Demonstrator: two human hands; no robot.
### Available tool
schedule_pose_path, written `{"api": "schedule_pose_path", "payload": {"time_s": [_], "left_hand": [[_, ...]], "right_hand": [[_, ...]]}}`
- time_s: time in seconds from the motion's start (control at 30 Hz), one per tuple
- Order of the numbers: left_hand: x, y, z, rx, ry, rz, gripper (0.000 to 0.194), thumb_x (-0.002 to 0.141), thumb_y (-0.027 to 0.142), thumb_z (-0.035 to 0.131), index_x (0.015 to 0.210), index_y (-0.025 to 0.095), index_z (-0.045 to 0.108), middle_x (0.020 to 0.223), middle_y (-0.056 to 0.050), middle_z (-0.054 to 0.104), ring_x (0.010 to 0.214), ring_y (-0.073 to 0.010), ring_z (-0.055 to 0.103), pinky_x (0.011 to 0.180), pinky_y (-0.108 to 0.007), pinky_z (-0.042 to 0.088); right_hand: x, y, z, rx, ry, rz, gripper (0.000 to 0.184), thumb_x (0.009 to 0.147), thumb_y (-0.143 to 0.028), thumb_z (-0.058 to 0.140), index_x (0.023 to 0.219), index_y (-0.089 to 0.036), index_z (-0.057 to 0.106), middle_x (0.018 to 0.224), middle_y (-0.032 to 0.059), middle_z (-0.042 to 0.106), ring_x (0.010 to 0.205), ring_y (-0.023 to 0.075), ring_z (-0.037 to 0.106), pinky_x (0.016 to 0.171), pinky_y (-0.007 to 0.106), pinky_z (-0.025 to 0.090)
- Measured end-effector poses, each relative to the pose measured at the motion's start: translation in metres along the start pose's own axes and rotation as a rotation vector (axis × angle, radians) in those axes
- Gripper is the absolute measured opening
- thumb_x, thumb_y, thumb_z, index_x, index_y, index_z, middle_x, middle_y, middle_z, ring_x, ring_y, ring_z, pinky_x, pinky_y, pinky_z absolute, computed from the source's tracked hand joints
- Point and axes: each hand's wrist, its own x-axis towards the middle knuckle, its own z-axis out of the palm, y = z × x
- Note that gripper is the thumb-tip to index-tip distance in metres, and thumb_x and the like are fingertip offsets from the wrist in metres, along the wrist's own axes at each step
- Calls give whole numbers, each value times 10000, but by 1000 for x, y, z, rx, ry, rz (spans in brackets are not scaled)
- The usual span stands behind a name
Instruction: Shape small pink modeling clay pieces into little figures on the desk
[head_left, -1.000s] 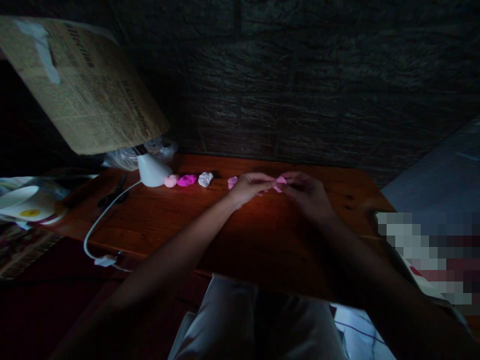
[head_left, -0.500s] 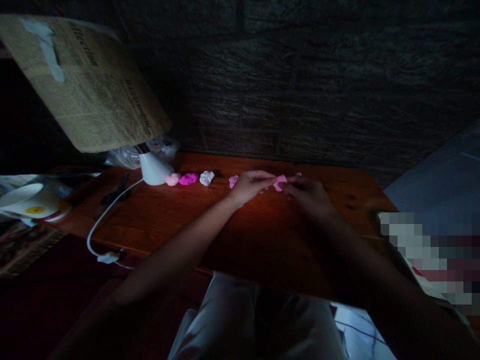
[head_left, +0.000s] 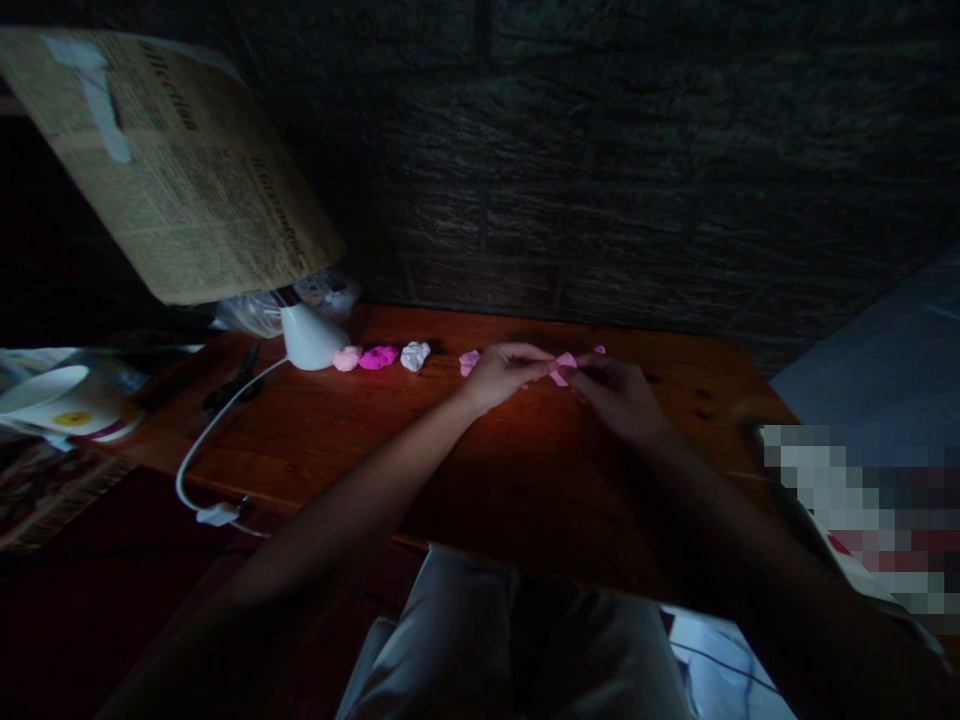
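Above the wooden table, a flat pink piece of what looks like modelling clay [head_left: 562, 369] is pinched between my two hands. My left hand [head_left: 506, 375] grips its left edge with thumb and fingers. From the other side, my right hand [head_left: 615, 390] closes on its right edge. A pink crumpled lump [head_left: 469, 362] lies just left of my left hand. Behind my right hand, a small pink bit [head_left: 598, 350] shows in part. Further left sit a white lump [head_left: 415, 356], a magenta lump [head_left: 379, 357] and a pale pink lump [head_left: 347, 358] in a row.
A lamp with a newsprint shade [head_left: 202, 180] and white base [head_left: 311, 338] stands at the left, its cable [head_left: 187, 450] hanging over the table edge. Dark scissors [head_left: 234, 385] and a paper cup [head_left: 56, 400] lie further left. A dark brick wall [head_left: 525, 200] rises behind the table [head_left: 337, 430].
Both hands keep hold of the pink piece in nearly the same place. The piece is turned slightly between the fingers.
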Motion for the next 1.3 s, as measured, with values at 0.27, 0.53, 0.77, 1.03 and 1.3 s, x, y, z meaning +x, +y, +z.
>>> {"api": "schedule_pose_path", "payload": {"time_s": [0.27,0.53,0.77,1.03,1.3], "left_hand": [[1,-1,0,22,-1,43,108,802,274,797,868,191,819,759,-27,723,668,-103,567,595,-239,413],[2,-2,1,15,-20,55,117,798,266,798,874,178,816,775,-34,737,672,-98,582,602,-230,427],[0,3,-2,6,-66,28,172,802,292,794,928,176,812,837,-43,757,694,-92,592,605,-209,434],[3,4,-5,-87,-64,-48,254,872,289,744,1103,188,779,1072,-73,776,867,-112,672,702,-205,491],[7,-4,-6,-302,-231,-95,234,900,315,747,1091,184,776,1133,-94,762,998,-162,707,916,-324,554]], "right_hand": [[2,3,-1,6,-22,74,455,738,-647,779,868,-212,812,632,0,615,580,143,501,578,313,413],[2,-1,-5,-26,-77,85,514,738,-702,754,838,-199,786,632,-10,583,592,138,487,608,316,408],[1,-8,-5,-34,-71,19,474,749,-663,757,753,-190,732,654,-10,590,646,149,513,700,336,421],[1,-6,-4,31,-75,22,422,762,-625,774,813,-206,769,738,7,651,662,146,516,692,329,404],[1,3,-3,230,-121,125,373,737,-579,819,829,-218,806,673,3,640,647,141,527,668,320,407]]}}
